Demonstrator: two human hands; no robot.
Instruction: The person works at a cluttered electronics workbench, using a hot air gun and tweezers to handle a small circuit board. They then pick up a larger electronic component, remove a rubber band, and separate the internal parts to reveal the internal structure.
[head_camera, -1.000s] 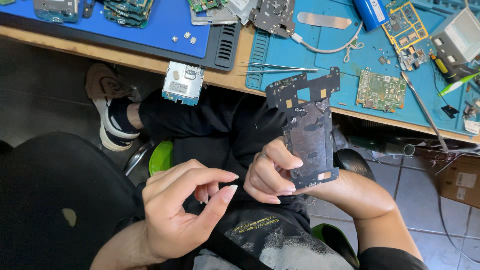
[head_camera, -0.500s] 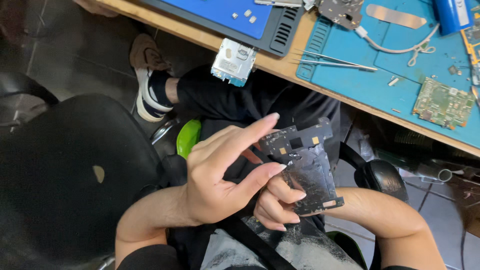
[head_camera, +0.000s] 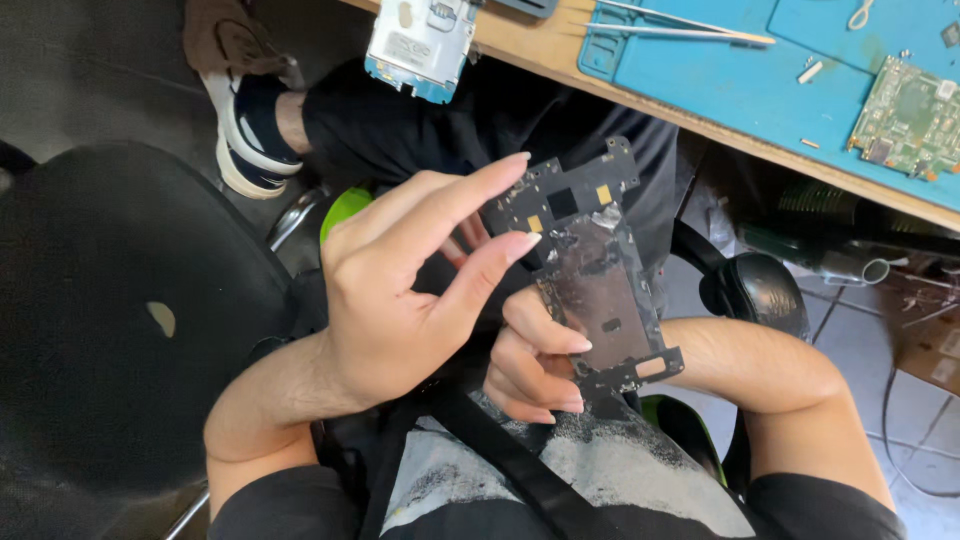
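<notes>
A dark phone mid-frame panel (head_camera: 598, 272) with small gold pads and a metal shield is held over my lap. My right hand (head_camera: 535, 360) grips its lower edge, fingers curled around it. My left hand (head_camera: 405, 285) reaches across from the left with its fingers stretched out. Its fingertips touch the upper left part of the panel.
A wooden desk edge (head_camera: 720, 128) runs across the top with a blue work mat (head_camera: 760, 70). On the mat lie a green circuit board (head_camera: 905, 118), tweezers (head_camera: 680, 30) and small screws. A phone body (head_camera: 418, 42) overhangs the desk edge. A black chair (head_camera: 110, 310) stands at left.
My left hand rose from below my lap to the panel and now touches its upper left. The view has tilted down, so the desk sits higher in the frame.
</notes>
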